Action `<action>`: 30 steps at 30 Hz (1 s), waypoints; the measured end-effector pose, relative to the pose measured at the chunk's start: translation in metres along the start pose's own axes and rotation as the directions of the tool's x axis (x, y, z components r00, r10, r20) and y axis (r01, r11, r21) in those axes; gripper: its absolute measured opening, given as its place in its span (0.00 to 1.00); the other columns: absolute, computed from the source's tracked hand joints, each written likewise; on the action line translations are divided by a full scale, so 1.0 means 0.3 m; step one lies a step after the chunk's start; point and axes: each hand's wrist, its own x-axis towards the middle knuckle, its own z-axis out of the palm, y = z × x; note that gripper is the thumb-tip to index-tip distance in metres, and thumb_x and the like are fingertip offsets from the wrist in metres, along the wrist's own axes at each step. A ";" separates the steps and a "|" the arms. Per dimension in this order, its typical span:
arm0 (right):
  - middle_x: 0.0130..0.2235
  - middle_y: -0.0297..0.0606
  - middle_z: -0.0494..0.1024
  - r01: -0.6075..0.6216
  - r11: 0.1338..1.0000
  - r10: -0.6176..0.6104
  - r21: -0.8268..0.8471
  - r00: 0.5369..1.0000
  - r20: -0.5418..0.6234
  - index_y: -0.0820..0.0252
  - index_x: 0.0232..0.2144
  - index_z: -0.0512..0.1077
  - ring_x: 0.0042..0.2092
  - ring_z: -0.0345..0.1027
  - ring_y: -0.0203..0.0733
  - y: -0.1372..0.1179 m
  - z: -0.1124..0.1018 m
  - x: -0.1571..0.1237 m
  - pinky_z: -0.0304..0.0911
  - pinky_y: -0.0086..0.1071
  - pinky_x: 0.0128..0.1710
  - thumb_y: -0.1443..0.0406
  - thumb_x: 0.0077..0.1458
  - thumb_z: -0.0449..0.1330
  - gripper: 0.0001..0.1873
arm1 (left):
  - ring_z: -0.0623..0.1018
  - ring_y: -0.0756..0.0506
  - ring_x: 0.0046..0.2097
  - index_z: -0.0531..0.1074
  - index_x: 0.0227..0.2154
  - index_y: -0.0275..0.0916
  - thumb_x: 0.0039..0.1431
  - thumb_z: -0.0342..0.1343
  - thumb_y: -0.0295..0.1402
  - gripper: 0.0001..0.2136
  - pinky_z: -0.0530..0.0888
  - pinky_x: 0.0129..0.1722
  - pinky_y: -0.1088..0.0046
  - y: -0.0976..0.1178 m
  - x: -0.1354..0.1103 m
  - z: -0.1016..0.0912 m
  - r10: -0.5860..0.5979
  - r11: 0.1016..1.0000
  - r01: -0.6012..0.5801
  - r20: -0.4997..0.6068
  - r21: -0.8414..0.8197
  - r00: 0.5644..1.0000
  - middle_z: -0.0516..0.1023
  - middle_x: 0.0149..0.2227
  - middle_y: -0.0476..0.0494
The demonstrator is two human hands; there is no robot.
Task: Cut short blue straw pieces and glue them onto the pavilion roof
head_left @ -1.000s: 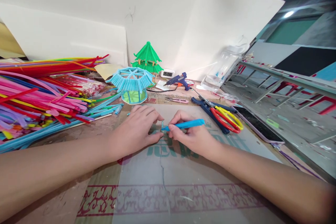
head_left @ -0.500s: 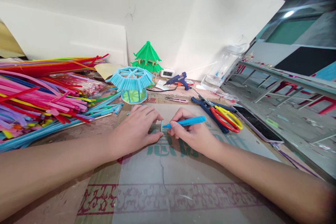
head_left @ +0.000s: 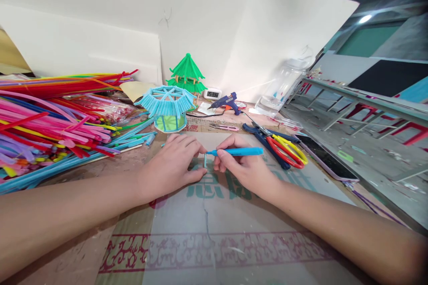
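My left hand pinches a short thin stick, pale with blue on it, between thumb and forefinger, one at each end. It stands just above the covered board. My right hand grips a blue marker like a pen, its tip touching or very near the upper end of the stick. Behind my left hand stands a small model pavilion with a light blue roof frame, blue posts and a green base. A green-roofed model is farther back.
Many coloured pipe cleaners are heaped at left. At right lie scissors, dark-handled pliers and a phone. A glue gun, small clock, pink craft knife and clear water bottle are at the back.
The marker's tip has moved from the middle of the stick up to its upper end, and the marker lies more level. My left hand has stayed in place.
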 end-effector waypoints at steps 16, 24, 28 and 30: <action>0.26 0.30 0.74 -0.001 0.999 0.002 -0.053 1.000 0.023 0.56 0.33 0.64 0.25 0.68 0.34 -0.001 -0.003 0.002 0.64 0.28 0.26 0.60 0.62 0.59 0.08 | 0.72 0.40 0.46 0.70 0.41 0.39 0.58 0.63 0.38 0.12 0.64 0.48 0.63 0.000 0.001 0.001 -0.007 1.000 0.007 0.000 -0.004 1.000 0.74 0.40 0.46; 0.25 0.30 0.75 -0.026 0.997 0.030 -0.076 0.998 0.051 0.56 0.33 0.63 0.24 0.67 0.33 0.003 -0.002 0.000 0.63 0.28 0.25 0.61 0.62 0.58 0.08 | 0.72 0.40 0.46 0.70 0.42 0.39 0.58 0.62 0.38 0.13 0.64 0.49 0.63 -0.002 0.000 0.002 -0.006 1.000 0.006 -0.005 -0.009 1.000 0.74 0.39 0.46; 0.26 0.31 0.75 -0.014 0.998 0.016 -0.054 0.999 0.031 0.56 0.34 0.63 0.25 0.68 0.34 0.003 -0.001 0.001 0.64 0.28 0.26 0.59 0.62 0.59 0.09 | 0.72 0.41 0.45 0.70 0.41 0.39 0.58 0.62 0.39 0.12 0.64 0.49 0.62 -0.004 0.000 0.004 -0.005 1.000 0.005 -0.002 -0.010 1.000 0.74 0.39 0.47; 0.26 0.31 0.75 -0.022 0.997 0.025 -0.072 0.999 0.035 0.56 0.33 0.63 0.25 0.68 0.34 0.000 -0.001 0.001 0.64 0.28 0.25 0.60 0.62 0.59 0.09 | 0.73 0.41 0.46 0.70 0.42 0.39 0.58 0.62 0.39 0.13 0.64 0.49 0.62 -0.006 -0.001 0.006 -0.004 1.000 0.004 -0.002 -0.008 1.000 0.74 0.39 0.46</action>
